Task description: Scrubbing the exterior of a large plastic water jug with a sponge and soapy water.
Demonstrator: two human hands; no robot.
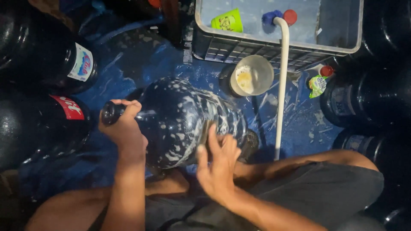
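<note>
Centre of frame: a large dark water jug (188, 122) lies on its side across the person's lap, its wall streaked and dotted all over with white suds. The left hand (124, 126) is wrapped around the jug's neck at centre left, fingers closed on it just behind the mouth. The right hand (218, 164) lies flat against the jug's wall, lower centre, fingers spread and unclenched, gripping nothing.

Judged from the foam: soaping of the outside is well along; no rinse shows yet, the lather sits unbroken.

Around it: a white pipe (281, 85) runs down from a grey plastic crate (274, 45) at upper centre. A round cup (251, 75) with yellowish contents sits on the wet blue floor (128, 64) below the crate. More dark jugs (43, 55) stand at the left and right edges.
</note>
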